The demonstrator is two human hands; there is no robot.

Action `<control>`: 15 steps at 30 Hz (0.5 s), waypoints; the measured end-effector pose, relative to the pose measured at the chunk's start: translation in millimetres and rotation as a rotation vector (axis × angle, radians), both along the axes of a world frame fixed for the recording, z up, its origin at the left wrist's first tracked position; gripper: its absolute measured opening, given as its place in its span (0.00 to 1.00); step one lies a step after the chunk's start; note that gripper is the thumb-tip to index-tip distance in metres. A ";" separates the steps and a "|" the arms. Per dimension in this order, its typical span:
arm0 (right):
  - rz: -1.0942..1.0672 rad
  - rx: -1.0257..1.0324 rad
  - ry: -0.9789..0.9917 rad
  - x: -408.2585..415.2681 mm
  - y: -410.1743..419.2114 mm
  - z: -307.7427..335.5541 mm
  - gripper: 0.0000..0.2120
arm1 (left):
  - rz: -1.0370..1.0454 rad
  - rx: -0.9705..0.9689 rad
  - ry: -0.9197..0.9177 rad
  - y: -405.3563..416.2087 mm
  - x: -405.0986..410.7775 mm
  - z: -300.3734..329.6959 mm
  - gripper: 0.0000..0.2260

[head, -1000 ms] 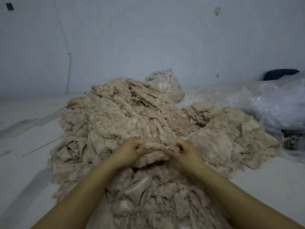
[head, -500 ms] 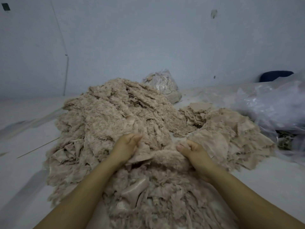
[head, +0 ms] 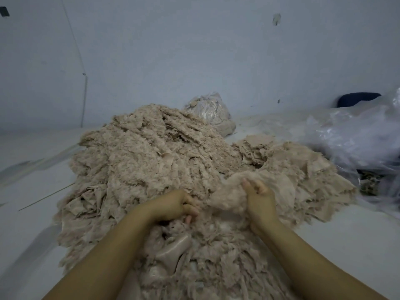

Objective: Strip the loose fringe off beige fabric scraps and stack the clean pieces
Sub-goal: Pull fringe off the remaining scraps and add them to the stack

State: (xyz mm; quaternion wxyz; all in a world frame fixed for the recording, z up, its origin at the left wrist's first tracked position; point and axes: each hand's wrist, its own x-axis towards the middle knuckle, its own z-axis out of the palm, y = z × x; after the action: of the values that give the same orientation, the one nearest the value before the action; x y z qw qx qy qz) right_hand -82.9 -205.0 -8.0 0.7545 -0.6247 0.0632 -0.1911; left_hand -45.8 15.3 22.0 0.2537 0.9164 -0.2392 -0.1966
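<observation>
Your right hand (head: 260, 199) and left hand (head: 173, 205) both gripped one fluffy beige fabric scrap (head: 227, 197), fingers curled, in front of the big beige scrap pile (head: 140, 152).

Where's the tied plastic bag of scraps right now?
In the head view, the bag sits at the back, centre, against the wall, just behind the big fringe pile.

The left hand's (head: 173, 205) fingertips are buried in the fuzzy beige fringed scrap (head: 227, 198), so its grip cannot be read. The big beige fabric heap (head: 140, 161) runs off the bottom edge. A crumpled clear plastic sheet (head: 355, 137) is cut by the right edge and hides most of a dark blue object (head: 357, 101). What the clear bag (head: 211, 113) behind the heap holds is blurred.
</observation>
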 end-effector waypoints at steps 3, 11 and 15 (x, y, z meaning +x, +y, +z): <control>-0.123 -0.010 0.003 3.5 -13.0 7.9 0.08 | 0.098 0.029 -0.026 15.5 -0.7 -3.3 0.11; 0.006 -1.059 -0.421 -15.5 25.7 3.4 0.06 | 0.461 -0.800 0.633 -46.1 -21.8 12.8 0.26; 0.040 -1.108 -0.300 -21.8 28.6 -0.2 0.11 | 0.644 -0.919 0.356 -50.5 -17.5 6.8 0.11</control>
State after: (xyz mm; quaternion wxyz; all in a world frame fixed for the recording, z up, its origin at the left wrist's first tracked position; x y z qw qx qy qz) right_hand -104.7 -176.4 -8.2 0.3185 -0.8939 -0.1661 -0.2680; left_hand -63.3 -35.1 28.8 0.7082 0.6917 0.0365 -0.1367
